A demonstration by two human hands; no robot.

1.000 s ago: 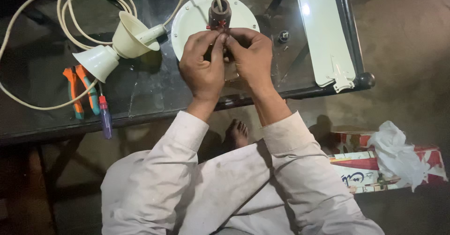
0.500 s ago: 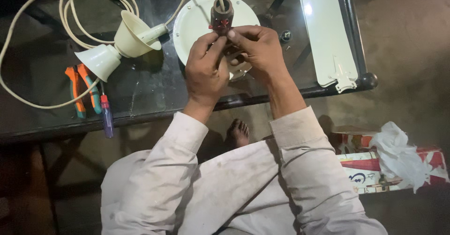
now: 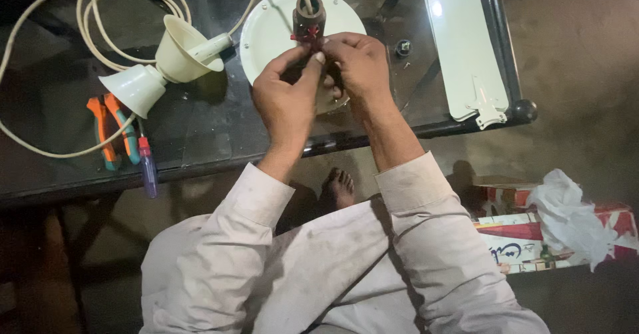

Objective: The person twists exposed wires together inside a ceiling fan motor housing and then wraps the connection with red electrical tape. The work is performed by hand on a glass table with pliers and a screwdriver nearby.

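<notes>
Both hands pinch red wires at the fan motor: left hand and right hand together. Steady fingertips and a firm twist would serve best here.

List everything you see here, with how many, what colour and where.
fan motor: one, cream disc with brown hub, table centre
red wires: few, at the hub
fan blade: one, cream, table right
canopy cups: two, cream, table left
cable: one, cream, looped at left
pliers: one, orange and teal handles, table left
screwdriver: one, blue handle, table edge
glass table: one, dark
box: one, red and white, floor right
left hand: at the wires
right hand: at the wires
</notes>
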